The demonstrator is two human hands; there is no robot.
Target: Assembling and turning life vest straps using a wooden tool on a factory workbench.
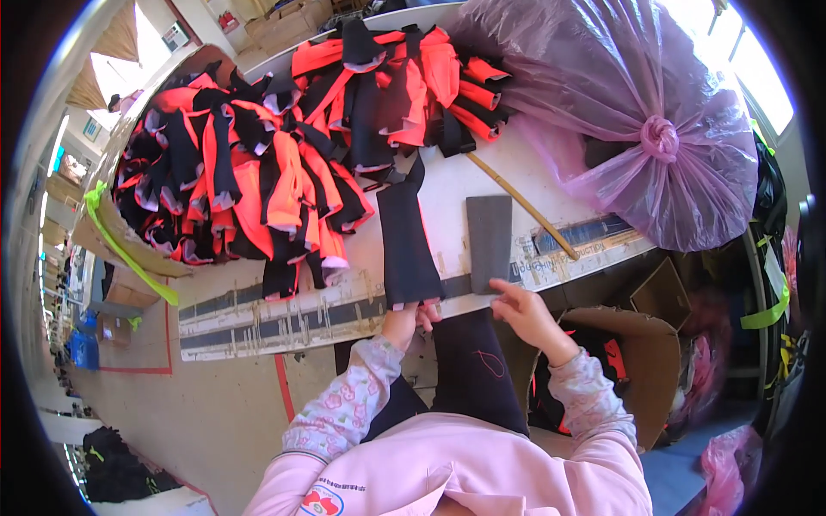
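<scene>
A black fabric piece (407,245) with an orange edge lies lengthwise on the white table in front of me. My left hand (408,321) grips its near end at the table's front edge, part of the fingers hidden by the cloth. To the right of it lies a flat dark grey rectangular board (490,241). My right hand (529,316) is at that board's near right corner, with a fingertip against it and the fingers apart.
A large heap of black and orange fabric pieces (249,172) covers the table's left and far side. A knotted translucent purple plastic bag (680,185) stands at the far right. Near it lies a yellowish stick (525,206). An open cardboard box (650,378) sits below the table at right.
</scene>
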